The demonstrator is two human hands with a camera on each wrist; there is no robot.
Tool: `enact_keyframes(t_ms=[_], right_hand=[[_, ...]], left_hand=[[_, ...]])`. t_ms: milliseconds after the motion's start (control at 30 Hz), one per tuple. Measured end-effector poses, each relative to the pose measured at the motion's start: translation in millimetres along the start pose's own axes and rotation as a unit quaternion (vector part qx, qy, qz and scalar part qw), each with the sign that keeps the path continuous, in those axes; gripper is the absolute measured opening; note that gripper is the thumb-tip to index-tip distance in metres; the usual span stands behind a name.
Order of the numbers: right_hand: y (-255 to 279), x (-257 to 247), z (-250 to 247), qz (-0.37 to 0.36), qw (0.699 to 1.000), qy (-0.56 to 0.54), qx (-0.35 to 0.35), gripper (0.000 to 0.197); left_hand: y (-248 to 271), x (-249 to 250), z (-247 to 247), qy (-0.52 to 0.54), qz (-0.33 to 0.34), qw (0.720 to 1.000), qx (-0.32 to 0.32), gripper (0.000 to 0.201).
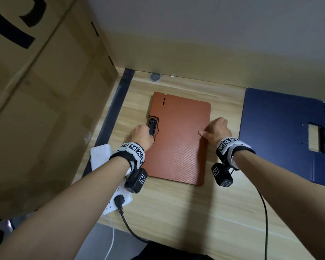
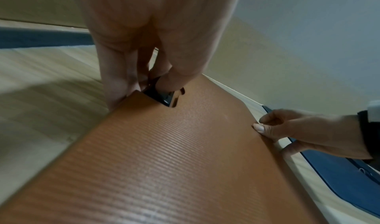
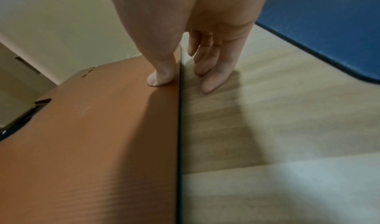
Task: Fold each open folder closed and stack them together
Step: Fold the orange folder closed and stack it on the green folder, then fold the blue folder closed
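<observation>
Closed and flat on the wooden table (image 1: 176, 212) between both hands: the orange folder (image 1: 178, 139), ribbed cover up, black clip (image 1: 152, 126) showing through a cut-out at its spine edge. Left hand (image 1: 142, 136) curled at that cut-out, thumb on the clip and fingers tucked beside the spine, as the left wrist view shows. Right hand (image 1: 217, 129) pinching the folder's opposite long edge, thumb (image 3: 159, 78) pressed on the cover, fingers (image 3: 209, 74) hanging alongside the edge toward the table; whether those fingers reach under the cover cannot be told. Well to the right of the right hand, lying open and flat: the blue folder (image 1: 281, 132), its own rectangular cut-out exposing the wood beneath. Beside the left forearm: a white power strip (image 1: 109, 184) with a black plug (image 1: 119, 201) and cable (image 1: 131, 229) seated in it. Beyond the left hand and rising high: a large cardboard box (image 1: 45, 91) with bold black print, cropped and unreadable. On both wrists: bands carrying black-and-white square code markers. No legible brand or wording on either folder.
</observation>
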State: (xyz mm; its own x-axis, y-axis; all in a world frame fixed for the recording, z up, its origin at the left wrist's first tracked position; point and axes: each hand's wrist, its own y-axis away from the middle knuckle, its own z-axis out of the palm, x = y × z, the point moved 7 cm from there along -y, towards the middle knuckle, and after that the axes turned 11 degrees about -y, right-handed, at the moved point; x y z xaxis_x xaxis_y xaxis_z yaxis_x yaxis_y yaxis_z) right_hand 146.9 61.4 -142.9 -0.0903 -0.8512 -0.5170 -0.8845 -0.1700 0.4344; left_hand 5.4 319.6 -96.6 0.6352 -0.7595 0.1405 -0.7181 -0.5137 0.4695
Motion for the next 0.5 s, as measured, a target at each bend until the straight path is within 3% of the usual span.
enact_keyframes(t_ms=[133, 233, 300, 400, 500], right_hand=[[1.9, 3.6, -11.9, -0.012, 0.998, -0.051, -0.021, 0.081], [13.4, 32.1, -47.6, -0.058, 0.997, -0.043, 0.031, 0.083], [23.3, 68.0, -75.4, -0.078, 0.993, 0.05, 0.077, 0.081], [36.2, 137.9, -105.9, -0.004, 0.99, 0.109, 0.092, 0.082], [54.8, 196.0, -123.2, 0.075, 0.987, 0.11, 0.086, 0.079]], left_hand=[[1.3, -0.5, -0.4, -0.002, -0.009, 1.0, -0.008, 0.029], [8.1, 6.0, -21.4, 0.047, -0.007, 0.994, 0.095, 0.069], [16.1, 26.5, -36.0, 0.085, 0.032, 0.982, 0.164, 0.075], [24.0, 72.6, -30.8, 0.108, 0.095, 0.974, 0.173, 0.072], [33.6, 122.9, -1.0, 0.133, 0.14, 0.975, 0.112, 0.068]])
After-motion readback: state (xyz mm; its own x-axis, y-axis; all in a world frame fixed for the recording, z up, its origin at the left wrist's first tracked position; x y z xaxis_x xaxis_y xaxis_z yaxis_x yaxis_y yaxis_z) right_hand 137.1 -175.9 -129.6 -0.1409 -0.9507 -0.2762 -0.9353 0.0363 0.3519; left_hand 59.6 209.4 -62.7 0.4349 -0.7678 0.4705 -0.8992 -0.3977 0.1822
